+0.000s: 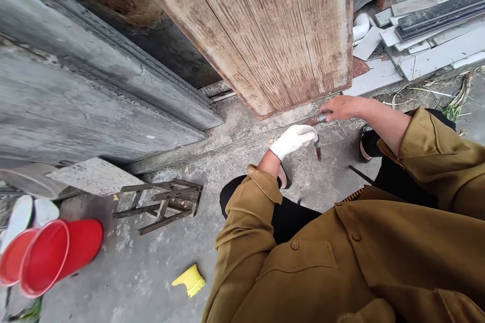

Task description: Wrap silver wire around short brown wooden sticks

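Note:
My left hand [293,141], in a white glove, is closed around a rusty brown rod [312,121] held low over the concrete in front of me. Below the glove a short bent end [318,153] of brown and grey points down. It seems part of the same piece, but the glove hides the join. At the rod's other end is a silvery ribbed coil or wrap [322,117]. My bare right hand [336,108] has its fingers closed at that coil. Just beyond both hands stands a worn plank panel [261,35], its lower edge on the ground.
A small wooden stool [162,204] lies on its side at the left. Red buckets [81,247] lie tipped over farther left, and a yellow boot-shaped thing [190,279] is on the concrete. Stacked boards and tiles [435,35] line the wall at right.

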Demonstrator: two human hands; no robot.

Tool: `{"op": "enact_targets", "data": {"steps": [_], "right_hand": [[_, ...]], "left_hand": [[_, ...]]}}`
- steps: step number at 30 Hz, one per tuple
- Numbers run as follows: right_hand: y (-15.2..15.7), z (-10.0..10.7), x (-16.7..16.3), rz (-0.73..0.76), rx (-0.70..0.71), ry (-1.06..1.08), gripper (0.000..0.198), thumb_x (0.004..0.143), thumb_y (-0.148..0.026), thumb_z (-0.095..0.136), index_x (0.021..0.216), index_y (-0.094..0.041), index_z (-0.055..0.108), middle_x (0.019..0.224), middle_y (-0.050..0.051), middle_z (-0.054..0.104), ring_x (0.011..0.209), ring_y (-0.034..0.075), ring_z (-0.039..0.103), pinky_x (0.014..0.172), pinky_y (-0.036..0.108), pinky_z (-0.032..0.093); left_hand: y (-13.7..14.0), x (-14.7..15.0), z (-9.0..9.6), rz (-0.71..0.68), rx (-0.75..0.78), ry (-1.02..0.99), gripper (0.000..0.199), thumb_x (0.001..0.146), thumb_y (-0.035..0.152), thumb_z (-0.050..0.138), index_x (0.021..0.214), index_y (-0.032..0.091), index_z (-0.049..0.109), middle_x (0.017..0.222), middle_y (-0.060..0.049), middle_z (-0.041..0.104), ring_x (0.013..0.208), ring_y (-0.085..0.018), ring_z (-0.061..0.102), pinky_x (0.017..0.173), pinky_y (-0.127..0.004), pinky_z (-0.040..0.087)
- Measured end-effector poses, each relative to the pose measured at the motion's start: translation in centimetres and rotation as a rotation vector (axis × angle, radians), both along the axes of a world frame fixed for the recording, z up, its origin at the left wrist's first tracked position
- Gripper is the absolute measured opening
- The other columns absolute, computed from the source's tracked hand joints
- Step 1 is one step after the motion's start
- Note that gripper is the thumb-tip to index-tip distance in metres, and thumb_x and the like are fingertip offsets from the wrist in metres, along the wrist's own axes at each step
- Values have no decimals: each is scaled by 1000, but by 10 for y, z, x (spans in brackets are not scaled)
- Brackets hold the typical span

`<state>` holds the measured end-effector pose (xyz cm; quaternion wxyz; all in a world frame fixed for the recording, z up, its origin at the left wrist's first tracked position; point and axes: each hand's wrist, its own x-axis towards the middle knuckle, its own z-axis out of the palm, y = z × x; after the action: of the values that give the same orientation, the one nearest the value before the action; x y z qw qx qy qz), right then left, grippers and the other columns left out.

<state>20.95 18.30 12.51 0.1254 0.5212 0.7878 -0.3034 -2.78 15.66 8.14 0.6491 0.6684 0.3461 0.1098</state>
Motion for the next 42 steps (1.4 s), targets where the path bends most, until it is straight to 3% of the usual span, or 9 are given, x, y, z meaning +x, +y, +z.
{"op": "enact_targets", "data": {"steps": [5, 13, 18, 21, 25, 29, 32, 36, 42], "right_hand": [[-7, 3, -2, 212, -225, 44, 34, 84, -27, 66, 117, -23, 73, 102, 5, 74, 92, 23, 67, 78, 32, 47], [-13, 6, -5, 342, -545, 323, 48, 88, -33, 62, 134, -22, 63, 91, 1, 73, 80, 15, 65, 72, 25, 47], [-9, 18, 12, 41, -377, 697, 53, 86, -36, 66, 136, -23, 60, 87, 1, 71, 73, 14, 62, 69, 26, 49], [-10, 16, 7, -215, -226, 941, 51, 91, -38, 60, 138, -20, 56, 88, 4, 70, 71, 14, 61, 68, 27, 51], [-7, 7, -8, -437, 22, 757, 48, 97, -34, 50, 141, -17, 53, 95, 8, 70, 78, 17, 63, 72, 32, 53], [-2, 4, -4, -240, 138, 149, 45, 87, -29, 66, 130, -18, 65, 108, 11, 71, 97, 26, 65, 84, 38, 49], [-4, 9, 5, 26, -133, 28, 37, 83, -25, 70, 119, -20, 73, 101, 7, 73, 92, 23, 66, 81, 35, 48], [-10, 18, 11, 196, -540, 202, 43, 78, -30, 76, 120, -22, 73, 86, 0, 73, 74, 14, 64, 75, 28, 46], [-12, 19, 5, 105, -321, 778, 58, 84, -37, 68, 139, -21, 60, 87, 1, 70, 75, 13, 61, 73, 27, 49]], "left_hand": [[3, -1, 1, 57, 124, 22, 16, 81, 34, 68, 74, 19, 72, 66, -4, 65, 62, -17, 58, 61, -31, 44], [7, -7, 1, 103, 92, -19, 26, 79, 42, 72, 83, 16, 72, 72, -4, 67, 68, -17, 60, 64, -29, 46], [13, -7, -11, 232, 24, -210, 47, 75, 58, 75, 88, 13, 70, 81, -6, 69, 73, -15, 62, 68, -27, 48], [9, -1, -16, 180, -69, -256, 48, 82, 59, 69, 92, 12, 69, 81, -8, 69, 70, -14, 61, 68, -26, 47], [0, 6, -11, 9, -98, -228, 40, 87, 51, 67, 93, 11, 70, 86, -9, 69, 72, -13, 61, 74, -27, 48], [1, 2, 1, -12, -18, -121, 33, 88, 44, 63, 87, 12, 71, 80, -6, 68, 64, -11, 56, 66, -25, 45], [4, -3, 3, -2, 57, 2, 28, 83, 40, 66, 80, 14, 71, 75, -5, 68, 64, -13, 56, 64, -26, 45], [2, -5, -3, 6, 43, 36, 21, 79, 38, 70, 77, 16, 72, 72, -4, 67, 66, -16, 58, 64, -28, 47], [7, -8, -7, 103, 90, -26, 35, 83, 47, 65, 94, 14, 70, 90, -8, 70, 87, -20, 65, 79, -31, 51]]}}
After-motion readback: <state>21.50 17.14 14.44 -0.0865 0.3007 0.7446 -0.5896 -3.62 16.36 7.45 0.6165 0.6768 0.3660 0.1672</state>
